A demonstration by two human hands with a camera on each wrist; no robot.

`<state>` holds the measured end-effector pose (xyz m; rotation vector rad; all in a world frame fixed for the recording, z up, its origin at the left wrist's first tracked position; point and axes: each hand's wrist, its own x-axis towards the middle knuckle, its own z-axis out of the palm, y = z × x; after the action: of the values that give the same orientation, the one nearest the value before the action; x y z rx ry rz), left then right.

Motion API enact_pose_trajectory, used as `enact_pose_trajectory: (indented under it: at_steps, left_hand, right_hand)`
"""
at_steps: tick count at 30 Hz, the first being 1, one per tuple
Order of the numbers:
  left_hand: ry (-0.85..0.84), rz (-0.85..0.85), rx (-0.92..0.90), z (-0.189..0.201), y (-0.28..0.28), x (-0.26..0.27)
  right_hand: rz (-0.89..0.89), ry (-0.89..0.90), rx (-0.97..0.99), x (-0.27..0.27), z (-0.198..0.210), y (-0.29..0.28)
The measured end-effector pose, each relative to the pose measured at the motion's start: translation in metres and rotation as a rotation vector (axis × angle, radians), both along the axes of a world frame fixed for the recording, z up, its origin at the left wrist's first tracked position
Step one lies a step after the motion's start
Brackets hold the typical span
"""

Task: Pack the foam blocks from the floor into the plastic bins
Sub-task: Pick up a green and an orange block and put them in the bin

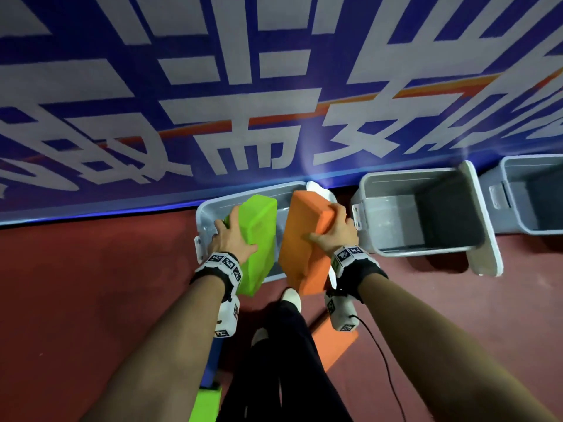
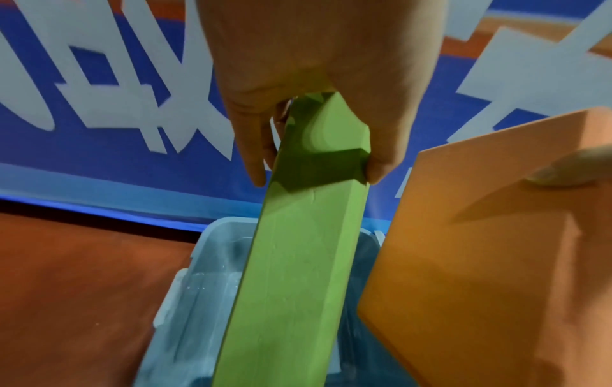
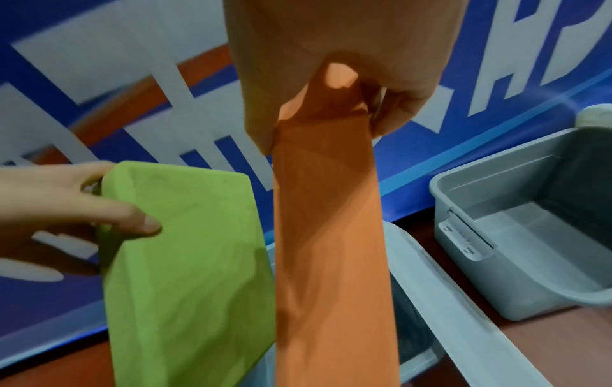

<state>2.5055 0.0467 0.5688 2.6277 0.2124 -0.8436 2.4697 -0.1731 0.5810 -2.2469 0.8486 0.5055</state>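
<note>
The fingers [image 2: 255, 157] of the left hand [image 1: 233, 236] are curled over the top edge of a green foam block [image 1: 257, 236], thumb on its right face and the other fingers on its left face, so the block is pinched between them. The fingers [image 3: 394, 115] of the right hand [image 1: 333, 231] clamp the top end of an orange foam block [image 1: 304, 242] the same way, thumb on the left face, the rest wrapped round the right edge.

Both blocks hang on edge, side by side with a narrow gap between them, green on the left and orange on the right. They hang over an open grey plastic bin [image 1: 203, 214] on the red floor [image 1: 91, 284], their lower ends near its mouth; whether they touch its inside cannot be told. A white lid [image 1: 320, 190] shows just behind the orange block at the bin's right side.

To the right stands a second bin [image 1: 396, 208], open, with its lid [image 1: 484, 226] leaning against its right wall. A third bin [image 1: 533, 196] sits further right, at the frame edge. All three stand along the foot of a blue banner wall [image 1: 274, 86] with large white characters.

Near the person's legs, another orange block [image 1: 335, 342] lies on the floor, and a blue block [image 1: 211, 370] and a green block [image 1: 205, 403] lie near left.
</note>
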Motion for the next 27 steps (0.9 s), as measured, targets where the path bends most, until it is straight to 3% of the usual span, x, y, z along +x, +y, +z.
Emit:
enact_pose_trajectory:
  at_steps: [7, 16, 22, 27]
  left_hand:
    - [-0.056, 0.128, -0.024, -0.104, -0.021, 0.052]
    - [-0.099, 0.356, -0.196, -0.302, -0.019, 0.069]
    - [-0.165, 0.449, -0.293, -0.378, -0.036, 0.079]
    - [-0.192, 0.449, -0.352, -0.427, -0.053, 0.086]
  right_hand:
    - [0.049, 0.004, -0.156, 0.047, -0.097, -0.001]
    - [-0.119, 0.016, -0.059, 0.06, -0.281, 0.026]
    - [-0.209, -0.017, -0.031, 0.075, -0.365, 0.021]
    - [-0.131, -0.04, -0.035, 0.099, -0.417, 0.008]
